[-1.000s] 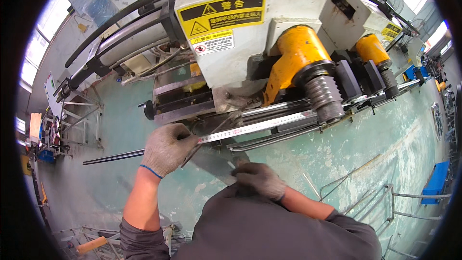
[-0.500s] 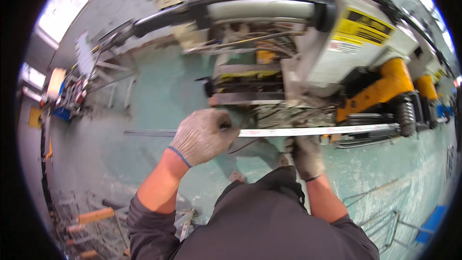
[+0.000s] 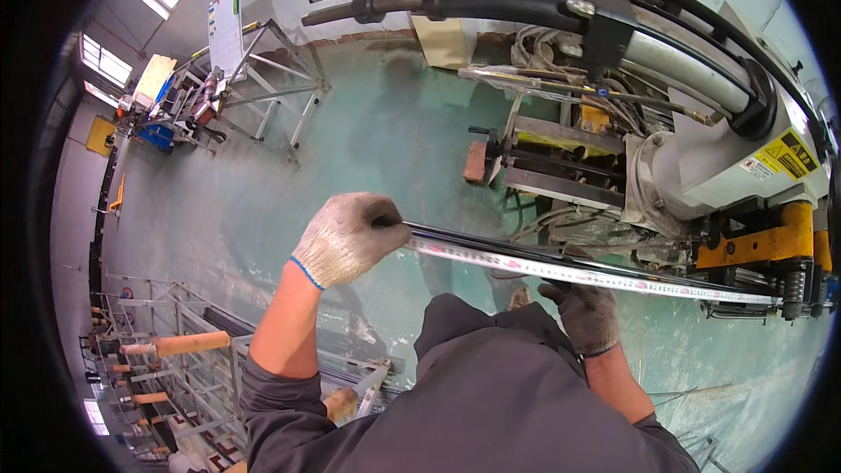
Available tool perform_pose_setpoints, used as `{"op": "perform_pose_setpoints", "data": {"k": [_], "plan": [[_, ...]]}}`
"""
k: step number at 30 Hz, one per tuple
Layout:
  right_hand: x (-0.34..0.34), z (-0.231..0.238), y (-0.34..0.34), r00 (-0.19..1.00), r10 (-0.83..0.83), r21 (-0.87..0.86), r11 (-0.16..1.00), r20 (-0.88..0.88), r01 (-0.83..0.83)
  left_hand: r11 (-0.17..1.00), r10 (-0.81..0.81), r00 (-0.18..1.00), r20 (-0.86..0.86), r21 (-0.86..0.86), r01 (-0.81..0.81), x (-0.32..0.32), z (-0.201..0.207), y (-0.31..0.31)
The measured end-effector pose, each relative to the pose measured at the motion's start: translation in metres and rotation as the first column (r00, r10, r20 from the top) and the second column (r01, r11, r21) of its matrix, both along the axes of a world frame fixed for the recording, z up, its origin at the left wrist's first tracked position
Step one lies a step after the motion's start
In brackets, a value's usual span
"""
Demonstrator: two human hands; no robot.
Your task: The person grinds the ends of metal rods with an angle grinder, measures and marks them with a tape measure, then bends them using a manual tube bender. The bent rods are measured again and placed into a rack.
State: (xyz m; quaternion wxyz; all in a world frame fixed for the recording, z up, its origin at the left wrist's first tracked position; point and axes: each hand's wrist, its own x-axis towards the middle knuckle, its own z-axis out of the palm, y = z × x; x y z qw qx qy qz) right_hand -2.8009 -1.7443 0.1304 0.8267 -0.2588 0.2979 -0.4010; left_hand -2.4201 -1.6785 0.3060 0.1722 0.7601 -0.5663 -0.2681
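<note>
A long narrow strip (image 3: pixel 491 258) runs across in front of me, sloping down toward the right. White film with small printing covers its near face, and a dark edge shows along the far side. My left hand (image 3: pixel 350 236), in a pale knit glove with a blue cuff, is closed round its left end. Farther along, my right hand (image 3: pixel 591 315) wears a darker, stained glove and grips the strip from below, fingertips showing at its far side. The strip's right end lies over the yellow machine arm's spring area.
A large machine (image 3: pixel 718 158) with black and silver tubes fills the right, its yellow arm (image 3: pixel 758 241) near the strip's right end. A reddish block (image 3: pixel 475 162) sits at its frame. Racks with wooden rollers (image 3: pixel 193 343) stand lower left; a metal-framed stand (image 3: pixel 280 79) is farther back.
The view has turned, so the machine sits farther right. The strip now slopes down rightward, and no length sticks out left of my left hand as before. Both hands keep hold.
</note>
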Motion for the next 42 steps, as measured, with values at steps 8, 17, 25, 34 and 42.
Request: {"op": "perform_pose_setpoints", "data": {"k": [8, 17, 25, 34, 42], "plan": [[0.141, 0.003, 0.035, 0.997, -0.079, 0.014, 0.997, 0.023, 0.078, 0.989, 0.088, 0.996, -0.007, 0.118, -0.086, 0.139, -0.008, 0.015], [0.243, 0.024, 0.055, 0.961, -0.259, 0.033, 0.964, -0.098, 0.263, 0.998, -0.051, 0.999, -0.015, -0.021, 0.051, 0.218, -0.049, 0.004], [0.267, 0.021, 0.055, 0.893, -0.396, 0.093, 0.902, -0.212, 0.422, 0.993, -0.106, 0.994, -0.027, -0.052, 0.105, 0.233, -0.062, 0.009], [0.272, 0.023, 0.053, 0.858, -0.446, 0.048, 0.880, -0.253, 0.472, 0.985, -0.119, 0.993, -0.015, -0.130, 0.116, 0.236, -0.069, 0.012], [0.270, 0.023, 0.051, 0.875, -0.421, 0.050, 0.895, -0.238, 0.444, 0.988, -0.104, 0.994, 0.026, -0.114, 0.106, 0.232, -0.066, 0.012]]}}
